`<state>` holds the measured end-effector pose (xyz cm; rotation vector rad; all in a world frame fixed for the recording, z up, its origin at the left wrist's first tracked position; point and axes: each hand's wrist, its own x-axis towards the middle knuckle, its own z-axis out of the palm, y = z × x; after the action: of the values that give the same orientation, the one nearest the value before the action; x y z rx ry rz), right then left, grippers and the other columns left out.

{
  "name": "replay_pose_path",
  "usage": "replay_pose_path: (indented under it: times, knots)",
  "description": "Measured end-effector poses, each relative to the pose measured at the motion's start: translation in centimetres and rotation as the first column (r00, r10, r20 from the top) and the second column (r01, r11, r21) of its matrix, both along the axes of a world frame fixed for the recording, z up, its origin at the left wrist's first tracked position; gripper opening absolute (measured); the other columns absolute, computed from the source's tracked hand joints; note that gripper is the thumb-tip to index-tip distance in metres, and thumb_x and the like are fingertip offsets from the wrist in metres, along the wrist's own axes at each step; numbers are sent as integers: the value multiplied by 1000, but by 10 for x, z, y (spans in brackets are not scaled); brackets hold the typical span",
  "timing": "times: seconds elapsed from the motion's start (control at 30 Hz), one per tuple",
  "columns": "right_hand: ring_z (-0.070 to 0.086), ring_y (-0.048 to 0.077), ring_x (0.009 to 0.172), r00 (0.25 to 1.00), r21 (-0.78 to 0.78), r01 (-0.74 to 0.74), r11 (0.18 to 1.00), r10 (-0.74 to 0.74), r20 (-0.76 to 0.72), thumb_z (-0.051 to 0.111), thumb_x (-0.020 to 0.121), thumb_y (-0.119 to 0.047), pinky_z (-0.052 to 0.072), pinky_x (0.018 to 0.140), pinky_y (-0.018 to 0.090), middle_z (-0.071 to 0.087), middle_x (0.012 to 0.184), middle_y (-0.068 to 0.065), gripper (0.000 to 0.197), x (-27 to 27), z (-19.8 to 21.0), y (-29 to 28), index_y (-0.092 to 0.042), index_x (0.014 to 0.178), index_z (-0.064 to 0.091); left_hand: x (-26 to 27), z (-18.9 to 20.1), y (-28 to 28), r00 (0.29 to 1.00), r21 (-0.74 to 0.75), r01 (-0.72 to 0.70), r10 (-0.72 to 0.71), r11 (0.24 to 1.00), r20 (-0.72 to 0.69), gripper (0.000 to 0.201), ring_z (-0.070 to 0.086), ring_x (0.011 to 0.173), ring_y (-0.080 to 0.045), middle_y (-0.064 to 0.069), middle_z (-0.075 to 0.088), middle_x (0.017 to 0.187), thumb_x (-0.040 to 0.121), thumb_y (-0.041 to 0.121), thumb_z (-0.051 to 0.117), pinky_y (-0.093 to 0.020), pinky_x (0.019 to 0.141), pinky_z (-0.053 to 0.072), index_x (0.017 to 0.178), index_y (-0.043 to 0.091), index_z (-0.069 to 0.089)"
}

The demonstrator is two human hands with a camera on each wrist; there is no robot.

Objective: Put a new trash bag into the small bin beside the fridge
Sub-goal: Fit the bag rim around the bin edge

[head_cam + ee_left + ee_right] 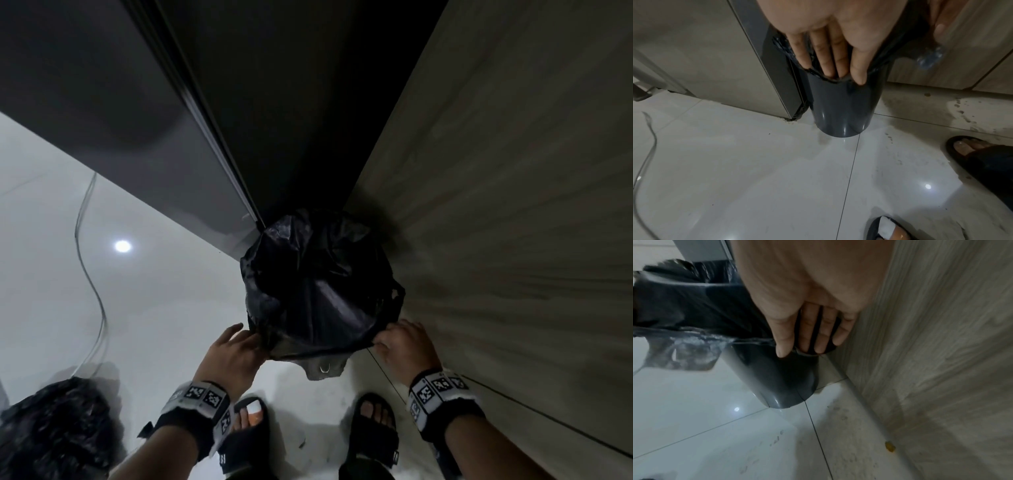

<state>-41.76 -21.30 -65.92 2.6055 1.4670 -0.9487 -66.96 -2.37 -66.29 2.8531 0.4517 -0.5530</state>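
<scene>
Left hand (230, 353): placed at the near-left rim of the bin; in the left wrist view the fingers (828, 53) are seen tucked under the hem of the trash bag (318, 284), the thumb laid over it, so the plastic is pinched. Right hand (404, 346): set at the near-right rim, its fingers (822, 331) spread down the bag's edge with the thumb over the hem, the plastic likewise held.

Trash bag, one: black, glossy, creased; draped over the mouth of the bin and folded down over the rim, its hem bunched part-way down the wall. A loose flap is seen hanging at the near side.

Bin (840, 110), one: small, dark grey, round, smooth and shiny; stood upright on the white tiled floor (756, 178), in the corner between the fridge (102, 102) and a wood-grain panel (513, 205).

Further items: one crumpled black bag (51, 431) lying on the floor at the left; one thin cable (89, 274); two black sandals (375, 428) worn on the feet.
</scene>
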Motion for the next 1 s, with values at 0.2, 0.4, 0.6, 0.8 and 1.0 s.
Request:
replay_pose_path:
  times: [0.2, 0.4, 0.6, 0.8, 1.0]
  knots:
    - [66, 32, 91, 889, 53, 438, 897, -424, -172, 57, 76, 0, 53, 77, 37, 71, 97, 15, 22, 4, 3, -3, -12, 87, 73, 17, 30, 5, 810, -161, -587, 580, 794, -91, 22, 67, 92, -31, -1, 75, 97, 78, 25, 56, -36, 84, 53, 91, 26, 74]
    - [59, 19, 103, 417, 90, 874, 477, -643, -642, 59, 86, -7, 48, 80, 18, 61, 115, 2, 37, 37, 41, 41, -19, 121, 56, 62, 61, 43, 233, -546, -820, 972, 174, -41, 27, 63, 87, -23, -6, 71, 98, 86, 26, 60, -30, 80, 45, 112, 21, 65]
    - [60, 22, 111, 443, -175, 735, 655, -660, -607, 59, 71, -67, 47, 100, 43, 62, 126, 0, 63, 35, 14, 58, -32, 123, 55, 77, 28, 48, 145, -571, -816, 921, -95, -361, 53, 61, 109, -31, -11, 68, 118, 82, 58, 52, -39, 100, 45, 118, 21, 64]
    - [46, 30, 125, 806, 207, 587, 782, -540, -243, 67, 75, -52, 41, 103, 44, 49, 136, 11, 73, 46, 29, 82, -19, 135, 41, 94, 36, 59, 656, -223, -676, 712, 702, 253, 51, 58, 105, -33, -9, 57, 123, 79, 35, 65, -44, 86, 51, 125, 19, 51]
    - [55, 36, 109, 979, 124, 67, 990, -89, 181, 71, 76, -32, 48, 81, 44, 54, 124, 11, 64, 49, 38, 155, -20, 130, 41, 149, 36, 61, 966, 167, -85, 40, 982, 256, 39, 47, 96, -27, -4, 62, 106, 71, 25, 66, -38, 80, 34, 108, 19, 59]
